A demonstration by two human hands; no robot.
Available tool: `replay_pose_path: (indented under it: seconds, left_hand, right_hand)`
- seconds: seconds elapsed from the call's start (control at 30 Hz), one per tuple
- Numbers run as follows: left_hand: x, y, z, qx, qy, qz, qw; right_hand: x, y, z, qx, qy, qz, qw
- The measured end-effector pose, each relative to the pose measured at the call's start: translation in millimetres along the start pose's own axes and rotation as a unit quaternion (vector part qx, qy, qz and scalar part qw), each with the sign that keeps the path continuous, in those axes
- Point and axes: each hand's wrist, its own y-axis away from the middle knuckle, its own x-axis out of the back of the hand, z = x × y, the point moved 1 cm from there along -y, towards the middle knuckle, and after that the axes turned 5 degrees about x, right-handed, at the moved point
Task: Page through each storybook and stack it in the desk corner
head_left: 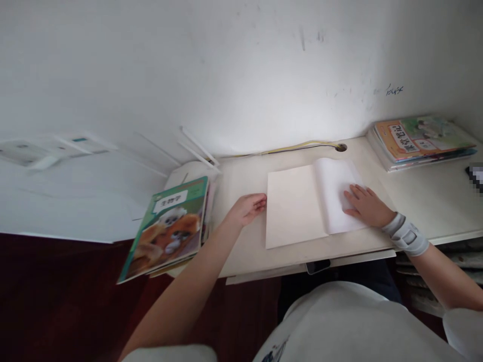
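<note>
Left hand (249,209) perhaps against open book (296,207)

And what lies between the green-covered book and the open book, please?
The head view shows the left hand over pale desk between the green-covered book and the open book.

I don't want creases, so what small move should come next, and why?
Perhaps smooth the white page toward the fold with your right hand: that hand rests on it, and the page curves near the fold. Your left hand is by the outer edge of the cream page.
</note>
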Motion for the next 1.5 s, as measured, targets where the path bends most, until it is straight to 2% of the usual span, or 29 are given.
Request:
replay_pose_path:
  seconds: [0.17, 0.37, 0.53, 0.6, 0.77, 0.9, 1.03, 1.2, 1.3, 1.37, 1.43, 1.5]
  left_hand:
    - [-7.1, -7, 6, 0.018, -0.032, -0.013, 0.999]
    - [-13.1, -4, 20, 0.049, -0.041, -0.042, 0.997]
    - [-7.7, -13, 26, 0.148, -0.010, 0.013, 0.989]
    - [-7.2, -17, 26, 0.154, 0.005, 0.025, 0.988]
    - [-15.9, -18, 30, 0.111, 0.012, 0.006, 0.994]
    - [-23.8, -14, 28, 0.046, 0.084, -0.030, 0.995]
    - [-34.7, -9, 11, -0.010, 0.166, -0.055, 0.985]
    - [-53.7, 0, -15, -0.138, 0.151, -0.105, 0.973]
    - [-56.5, 1, -23, -0.137, 0.150, -0.114, 0.973]
    - [-53.1, -2, -27, -0.116, 0.164, -0.095, 0.975]
    - [-46.6, -6, -29, -0.111, 0.182, -0.043, 0.976]
    - [-39.2, -9, -31, -0.126, 0.190, 0.002, 0.974]
  right_hand:
    - [3, -1, -2, -0.006, 0.022, -0.040, 0.999]
    - [2, -2, -1, -0.009, 0.025, -0.053, 0.998]
    - [-1, -1, 0, -0.011, 0.026, -0.043, 0.999]
    - [-2, -1, -1, -0.010, 0.024, -0.033, 0.999]
    - [-4, -1, -1, -0.010, 0.017, -0.025, 1.000]
    - [-2, -1, -2, -0.015, 0.011, -0.029, 0.999]
    - [-2, -1, -3, -0.012, 0.008, -0.028, 1.000]
    - [-2, 0, -1, -0.013, 0.000, -0.028, 1.000]
    - [7, -2, 0, -0.010, -0.030, -0.013, 0.999]
    - [19, -7, -3, -0.012, -0.063, 0.024, 0.998]
    - [31, -16, -10, -0.004, -0.086, 0.070, 0.994]
    - [38, -26, -20, 0.021, -0.088, 0.078, 0.993]
